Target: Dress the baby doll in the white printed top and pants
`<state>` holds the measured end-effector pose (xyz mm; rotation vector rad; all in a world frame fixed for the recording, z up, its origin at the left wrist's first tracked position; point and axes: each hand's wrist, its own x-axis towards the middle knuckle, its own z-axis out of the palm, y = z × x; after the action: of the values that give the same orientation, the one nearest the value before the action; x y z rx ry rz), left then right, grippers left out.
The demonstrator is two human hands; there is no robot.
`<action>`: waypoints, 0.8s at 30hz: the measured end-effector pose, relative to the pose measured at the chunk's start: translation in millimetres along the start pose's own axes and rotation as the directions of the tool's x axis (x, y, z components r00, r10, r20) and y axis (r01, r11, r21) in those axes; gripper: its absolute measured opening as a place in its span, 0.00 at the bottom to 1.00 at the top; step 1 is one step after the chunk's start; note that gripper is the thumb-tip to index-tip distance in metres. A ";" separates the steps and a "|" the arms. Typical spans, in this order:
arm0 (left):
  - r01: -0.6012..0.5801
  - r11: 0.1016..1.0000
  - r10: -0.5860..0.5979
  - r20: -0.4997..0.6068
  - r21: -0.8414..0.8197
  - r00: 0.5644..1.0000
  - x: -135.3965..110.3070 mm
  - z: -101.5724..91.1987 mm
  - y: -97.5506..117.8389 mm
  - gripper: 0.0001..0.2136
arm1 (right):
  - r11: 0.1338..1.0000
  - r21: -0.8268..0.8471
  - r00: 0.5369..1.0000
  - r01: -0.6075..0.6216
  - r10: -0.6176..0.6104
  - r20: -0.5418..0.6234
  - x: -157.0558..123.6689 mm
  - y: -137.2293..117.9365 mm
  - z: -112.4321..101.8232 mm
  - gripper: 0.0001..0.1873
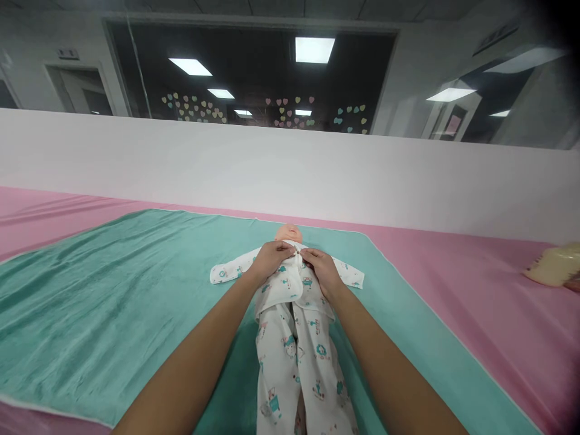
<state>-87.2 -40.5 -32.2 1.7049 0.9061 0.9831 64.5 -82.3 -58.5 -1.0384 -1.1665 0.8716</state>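
A baby doll (289,232) lies on its back, head away from me, dressed in a white printed baby jacket (281,289) and matching pants (277,356). Its sleeves spread out to both sides. At the top of the jacket's front opening, my left hand (272,257) pinches the left edge near the collar. My right hand (321,266) pinches the facing edge, its fingertips close to the left ones. A small fastening shows between the fingertips, too small to make out clearly. Lower down, the front edges hang apart.
Beneath the doll a green blanket (136,314) is spread over a pink sheet (489,314). A yellowish object (553,264) sits at the far right edge. Behind runs a low white wall (272,172) with dark windows above.
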 end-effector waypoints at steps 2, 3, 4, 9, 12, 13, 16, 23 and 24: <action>0.007 1.000 -0.007 0.000 -0.017 1.000 0.9 -0.3 -2.1 0.13 | 1.000 -0.008 1.000 0.019 -0.019 -0.007 -0.4 0.1 0.1 0.14; 0.000 1.000 0.000 0.002 -0.021 1.000 1.4 -0.5 -3.0 0.13 | 1.000 -0.015 1.000 0.025 -0.025 -0.013 -0.4 0.5 0.1 0.14; -0.011 1.000 0.011 0.005 -0.027 1.000 1.9 -0.6 -3.8 0.13 | 0.999 -0.023 0.999 0.026 -0.026 -0.019 -0.2 0.9 0.2 0.15; -0.045 0.996 0.048 0.033 -0.075 0.998 3.7 -1.3 -7.8 0.12 | 1.000 -0.030 0.999 0.007 -0.008 -0.034 2.3 2.7 0.0 0.13; -0.057 0.994 0.062 0.056 -0.095 0.996 3.6 -1.7 -9.3 0.12 | 1.000 -0.010 0.999 0.010 -0.010 -0.035 2.5 2.0 -0.3 0.12; -0.061 0.994 0.067 0.063 -0.096 0.996 3.4 -1.8 -9.5 0.12 | 1.000 -0.002 0.999 0.013 -0.013 -0.032 2.2 1.7 -0.5 0.13; -0.059 0.995 0.065 0.067 -0.086 0.996 2.8 -1.9 -9.0 0.12 | 1.000 0.009 0.999 0.014 -0.014 -0.030 1.0 1.0 -1.5 0.14; -0.063 0.998 0.064 0.033 -0.027 0.997 0.8 -0.6 -5.8 0.10 | 0.998 0.068 1.000 -0.010 0.011 -0.019 1.1 4.0 -4.8 0.14; -0.066 0.998 0.066 0.027 -0.018 0.997 0.2 -0.5 -4.8 0.10 | 0.997 0.078 1.000 -0.009 0.010 -0.015 1.3 4.5 -4.8 0.14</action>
<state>-88.2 -38.7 -36.6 1.7396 0.8257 1.0055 69.5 -80.6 -62.7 -0.9866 -1.1072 0.9083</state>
